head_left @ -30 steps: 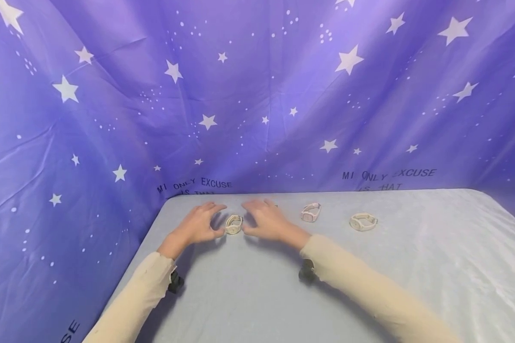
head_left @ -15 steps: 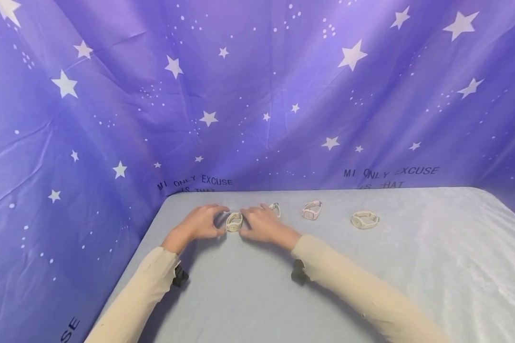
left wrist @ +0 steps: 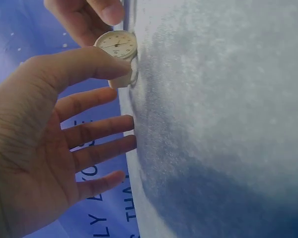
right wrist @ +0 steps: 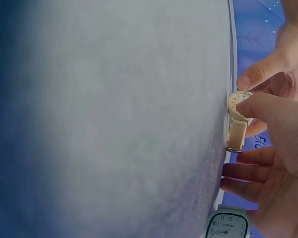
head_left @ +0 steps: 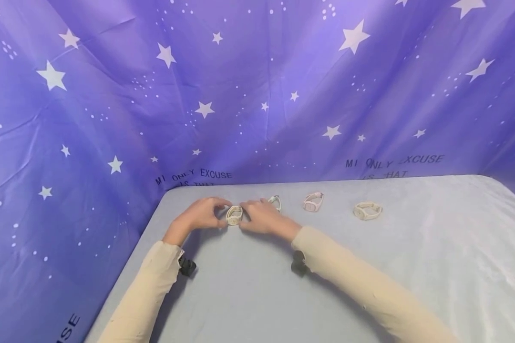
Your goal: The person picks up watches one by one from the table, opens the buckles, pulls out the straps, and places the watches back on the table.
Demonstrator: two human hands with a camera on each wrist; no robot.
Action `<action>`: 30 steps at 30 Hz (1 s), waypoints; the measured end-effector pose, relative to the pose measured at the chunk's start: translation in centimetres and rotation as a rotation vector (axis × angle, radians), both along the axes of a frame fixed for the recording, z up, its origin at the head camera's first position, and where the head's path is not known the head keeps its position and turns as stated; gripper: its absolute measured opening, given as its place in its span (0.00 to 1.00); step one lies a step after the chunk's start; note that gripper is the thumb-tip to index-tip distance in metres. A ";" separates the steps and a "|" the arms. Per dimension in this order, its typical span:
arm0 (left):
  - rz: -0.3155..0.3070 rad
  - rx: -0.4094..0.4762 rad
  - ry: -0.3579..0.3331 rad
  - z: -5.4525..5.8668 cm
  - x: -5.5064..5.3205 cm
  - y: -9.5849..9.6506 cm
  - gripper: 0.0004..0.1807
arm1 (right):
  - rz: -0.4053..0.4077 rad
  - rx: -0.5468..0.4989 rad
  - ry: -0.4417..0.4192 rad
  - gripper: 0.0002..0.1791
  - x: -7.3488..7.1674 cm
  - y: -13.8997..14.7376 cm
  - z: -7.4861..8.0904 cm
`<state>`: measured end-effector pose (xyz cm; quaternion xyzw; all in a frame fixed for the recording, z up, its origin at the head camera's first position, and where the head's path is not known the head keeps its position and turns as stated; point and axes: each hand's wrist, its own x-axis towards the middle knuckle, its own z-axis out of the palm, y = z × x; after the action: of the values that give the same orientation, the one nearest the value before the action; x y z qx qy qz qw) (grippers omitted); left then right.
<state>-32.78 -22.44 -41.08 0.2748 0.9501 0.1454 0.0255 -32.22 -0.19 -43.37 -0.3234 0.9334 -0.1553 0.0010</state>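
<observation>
A cream wristwatch (head_left: 233, 220) with a round dial stands on its looped strap near the table's back left. My left hand (head_left: 200, 213) is at its left side, thumb on the edge of the watch (left wrist: 115, 43) and index finger by the strap, the other fingers spread. From the right, my right hand (head_left: 262, 217) holds the same watch, its thumb across part of the dial in the right wrist view and its index finger behind the strap (right wrist: 237, 135). Close behind the right hand is a pale green watch (right wrist: 227, 225) with a squarish dial, partly hidden in the head view.
Farther right along the back stand a pink watch (head_left: 313, 202) and another cream watch (head_left: 367, 210). A pale grey-blue cloth (head_left: 249, 290) covers the table. Purple star-printed fabric (head_left: 240, 128) hangs behind and at the left. Black wrist devices (head_left: 187, 267) show at the sleeves.
The right hand has moved left, closing in on the watch, and the pale green watch behind it has come into view. The left hand stays by the watch. The head view has tilted slightly downward.
</observation>
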 end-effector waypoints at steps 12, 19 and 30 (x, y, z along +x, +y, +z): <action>0.021 0.050 -0.078 0.3 -0.1 0.5 0.32 | 0.002 0.011 0.022 0.32 -0.2 0.0 -0.2; 0.022 0.094 -0.102 -0.1 -0.5 0.3 0.31 | -0.002 0.018 0.027 0.30 -0.3 -0.1 -0.3; 0.039 0.194 -0.130 -0.8 -0.8 -0.1 0.31 | 0.004 0.031 0.045 0.26 -0.3 -0.3 -0.1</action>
<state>-33.62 -22.54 -41.84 0.2473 0.9332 0.2544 0.0574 -32.48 -0.52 -43.45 -0.3287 0.9349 -0.1332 -0.0147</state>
